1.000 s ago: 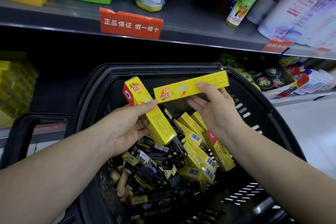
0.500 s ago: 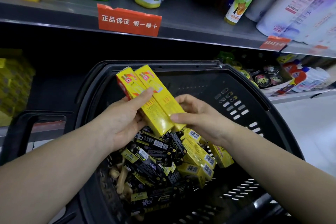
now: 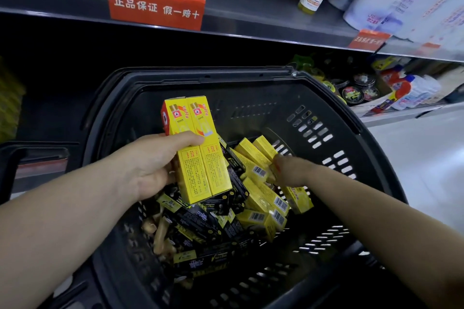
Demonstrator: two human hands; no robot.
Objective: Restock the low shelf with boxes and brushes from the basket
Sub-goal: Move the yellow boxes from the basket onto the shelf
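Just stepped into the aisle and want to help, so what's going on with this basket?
A person is working over a black plastic basket. Their left hand grips two long yellow cardboard boxes side by side above the pile. Their right hand reaches down among the loose yellow boxes in the basket; blur hides whether it grips one. Also in it lie black boxes and pale-handled brushes.

L forearm (image 3: 62, 221): bare to frame edge.
R forearm (image 3: 376, 213): bare to frame edge.
L hand (image 3: 150, 165): bare.
R hand (image 3: 288, 170): bare, blurred, detail unclear.
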